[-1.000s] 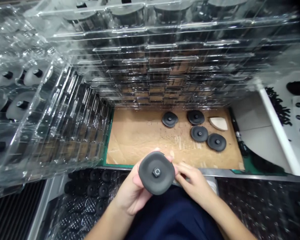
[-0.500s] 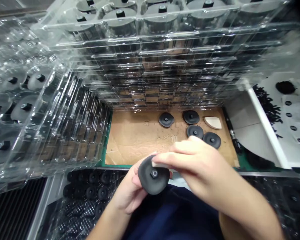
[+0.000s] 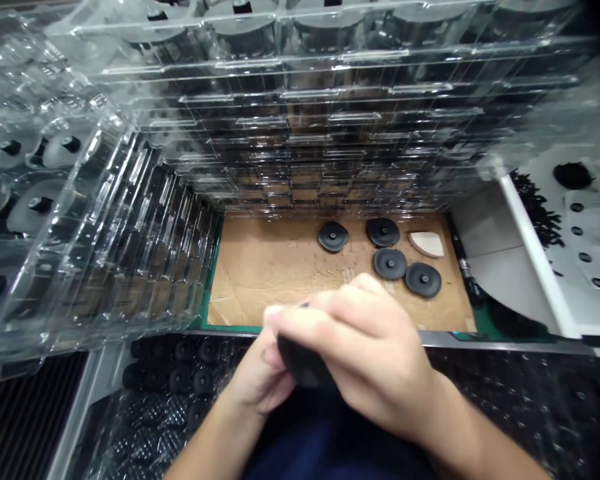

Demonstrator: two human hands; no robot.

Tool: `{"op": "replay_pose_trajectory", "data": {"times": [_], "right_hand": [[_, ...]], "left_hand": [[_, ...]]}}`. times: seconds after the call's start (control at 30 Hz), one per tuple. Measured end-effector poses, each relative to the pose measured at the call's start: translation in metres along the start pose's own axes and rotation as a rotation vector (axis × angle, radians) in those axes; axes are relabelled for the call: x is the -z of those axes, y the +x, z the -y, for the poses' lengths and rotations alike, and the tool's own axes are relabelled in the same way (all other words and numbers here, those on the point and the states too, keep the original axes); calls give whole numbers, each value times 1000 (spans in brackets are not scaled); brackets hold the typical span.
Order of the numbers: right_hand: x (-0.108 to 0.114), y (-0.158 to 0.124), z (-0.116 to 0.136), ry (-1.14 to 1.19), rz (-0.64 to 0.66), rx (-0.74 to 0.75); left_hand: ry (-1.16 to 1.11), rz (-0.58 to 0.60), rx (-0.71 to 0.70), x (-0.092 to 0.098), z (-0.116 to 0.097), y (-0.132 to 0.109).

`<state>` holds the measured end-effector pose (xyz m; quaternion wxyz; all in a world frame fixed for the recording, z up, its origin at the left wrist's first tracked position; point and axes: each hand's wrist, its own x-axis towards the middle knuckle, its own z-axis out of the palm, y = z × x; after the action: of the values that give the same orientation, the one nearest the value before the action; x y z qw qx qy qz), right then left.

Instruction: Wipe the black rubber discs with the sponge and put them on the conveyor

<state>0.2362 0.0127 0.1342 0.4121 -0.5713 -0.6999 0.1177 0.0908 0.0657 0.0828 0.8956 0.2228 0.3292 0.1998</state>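
Note:
My left hand [image 3: 260,380] grips a round black rubber disc [image 3: 300,363] near the bench's front edge; only the disc's lower edge shows. My right hand [image 3: 360,347] lies across the disc's face, fingers pressed together and reaching left over it. In the frame before it pinched a small white piece against the disc; that piece is hidden now. Several more black discs [image 3: 390,263] lie on the brown cardboard sheet [image 3: 265,267] further back, beside a white wedge-shaped piece [image 3: 427,244].
Tall stacks of clear plastic trays [image 3: 320,120] holding black discs wall in the back, and another stack [image 3: 65,220] the left. A bin of small black parts [image 3: 180,377] sits below the bench front. A white tray [image 3: 580,227] with black parts stands at the right.
My right hand came up from beside the disc, moved left across its face and now covers it. The left hand kept the disc in place, tilting it slightly.

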Motion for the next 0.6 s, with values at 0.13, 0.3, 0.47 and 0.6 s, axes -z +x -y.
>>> {"op": "replay_pose_trajectory", "data": {"times": [0.13, 0.3, 0.47, 0.6], "right_hand": [[-2, -16, 4, 161, 22, -278], [-5, -47, -2, 722, 212, -573], [-4, -60, -16, 503, -80, -738], [3, -41, -3, 263, -297, -590]], "left_hand": [[-107, 7, -113, 8, 1, 4], [-166, 91, -138, 6, -1, 6], [-168, 103, -133, 2, -2, 5], [-147, 96, -151, -1, 2, 4]]}}
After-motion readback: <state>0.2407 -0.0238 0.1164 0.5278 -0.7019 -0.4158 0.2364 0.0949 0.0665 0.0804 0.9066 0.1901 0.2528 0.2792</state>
